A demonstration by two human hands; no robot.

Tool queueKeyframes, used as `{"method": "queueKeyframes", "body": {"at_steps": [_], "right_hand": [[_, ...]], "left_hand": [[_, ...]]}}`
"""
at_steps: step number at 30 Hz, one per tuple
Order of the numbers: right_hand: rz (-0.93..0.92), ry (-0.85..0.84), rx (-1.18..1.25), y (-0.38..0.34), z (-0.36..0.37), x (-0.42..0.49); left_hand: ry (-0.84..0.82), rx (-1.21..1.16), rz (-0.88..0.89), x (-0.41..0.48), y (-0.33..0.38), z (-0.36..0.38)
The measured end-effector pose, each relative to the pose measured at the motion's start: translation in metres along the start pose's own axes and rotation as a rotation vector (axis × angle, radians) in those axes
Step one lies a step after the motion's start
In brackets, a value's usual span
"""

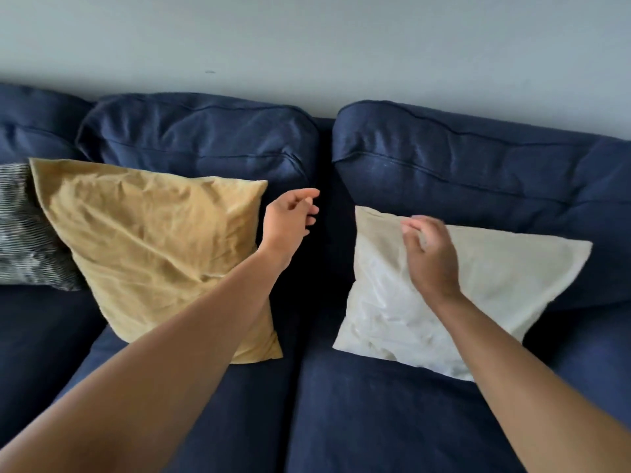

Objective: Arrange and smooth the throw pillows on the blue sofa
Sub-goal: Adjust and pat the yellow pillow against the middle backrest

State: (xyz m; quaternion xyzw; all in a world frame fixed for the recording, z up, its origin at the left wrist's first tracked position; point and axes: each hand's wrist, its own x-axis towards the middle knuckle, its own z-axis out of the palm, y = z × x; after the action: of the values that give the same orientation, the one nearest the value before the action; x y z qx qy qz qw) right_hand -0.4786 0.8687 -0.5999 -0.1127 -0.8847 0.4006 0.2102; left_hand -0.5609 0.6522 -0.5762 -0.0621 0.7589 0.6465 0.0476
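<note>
A wrinkled mustard-yellow pillow [150, 240] leans against the back cushion of the blue sofa [375, 421], left of the middle gap. A creased white pillow [495, 288] leans on the right back cushion. A black-and-white patterned pillow [24, 230] sits at the far left, partly behind the yellow one. My left hand [290, 220] hovers just right of the yellow pillow's top right corner, fingers loosely curled, holding nothing. My right hand [430, 254] is over the white pillow's upper left part, fingers bent down near its top edge; whether it touches the fabric is unclear.
The sofa's back cushions [205, 138] stand against a plain grey-white wall [307, 39]. A dark gap [326, 199] runs between the two back cushions and the seat cushions. Bare seat fabric lies in front of the pillows.
</note>
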Motion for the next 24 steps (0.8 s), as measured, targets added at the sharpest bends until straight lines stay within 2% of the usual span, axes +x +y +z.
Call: {"method": "queueKeyframes", "body": {"at_steps": [4,8,10,13,15,18,21,24], "right_hand": [[0.143,-0.18,0.2,-0.083,0.08,-0.016],[0.363,-0.286,0.385,-0.15,0.156,-0.008],[0.47,-0.309,0.446,-0.17,0.184,-0.005],[0.57,-0.273,0.487,-0.188,0.216,-0.008],[0.597,-0.201,0.494,-0.193,0.227,-0.01],[0.592,-0.089,0.452,-0.197,0.234,-0.01],[0.55,-0.014,0.359,-0.198,0.229,-0.004],[0.517,0.09,0.324,-0.201,0.213,0.007]], "left_hand": [[0.034,0.038,0.114,0.004,-0.004,-0.095],[0.296,0.218,0.179,0.021,-0.011,-0.218],[0.439,0.287,0.112,0.035,-0.02,-0.273],[0.555,0.276,-0.153,0.058,-0.036,-0.343],[0.508,0.173,-0.234,0.072,-0.047,-0.375],[0.394,-0.011,-0.234,0.096,-0.06,-0.411],[0.287,-0.013,-0.217,0.116,-0.065,-0.429],[0.312,-0.022,-0.157,0.131,-0.059,-0.433]]}}
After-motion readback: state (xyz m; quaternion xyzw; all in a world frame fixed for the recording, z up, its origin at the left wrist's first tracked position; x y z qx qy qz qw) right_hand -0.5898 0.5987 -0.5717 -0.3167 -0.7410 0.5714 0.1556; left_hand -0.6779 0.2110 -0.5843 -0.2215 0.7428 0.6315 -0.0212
